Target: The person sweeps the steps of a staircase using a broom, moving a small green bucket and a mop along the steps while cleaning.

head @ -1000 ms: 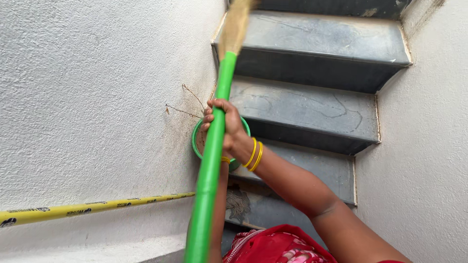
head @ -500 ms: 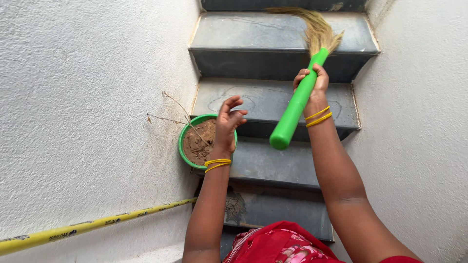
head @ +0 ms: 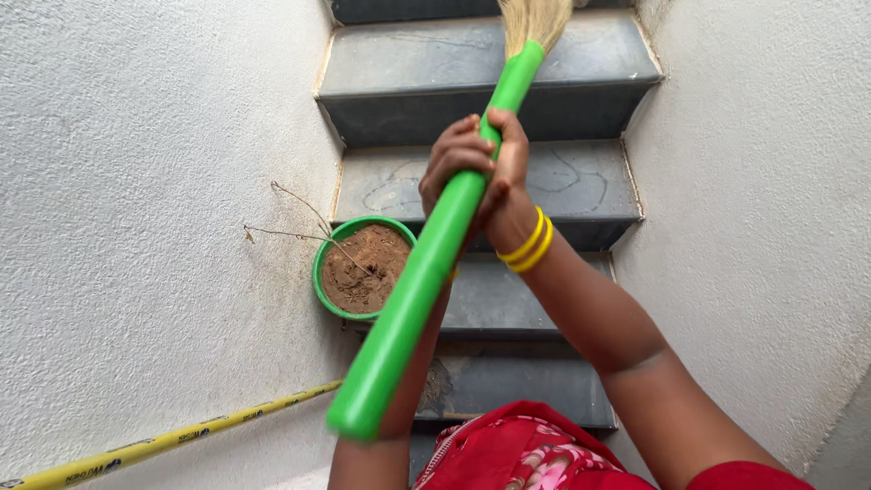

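A broom with a thick green handle and straw bristles runs from bottom centre up to the upper steps. My right hand grips the handle near its upper part, yellow bangles on the wrist. My left hand is wrapped around the same stretch of handle from the left side; its forearm is mostly hidden behind the handle. The bristles rest over a dark grey stair step.
A green pot filled with dry soil and bare twigs stands on a step against the left wall. Dark grey stairs rise between two white textured walls. A yellow pipe runs along the left wall. Red clothing shows at the bottom.
My left hand has left the pot area and taken hold of the broom handle beside the right hand. The broom has swung left toward the middle, its handle end now nearer the camera.
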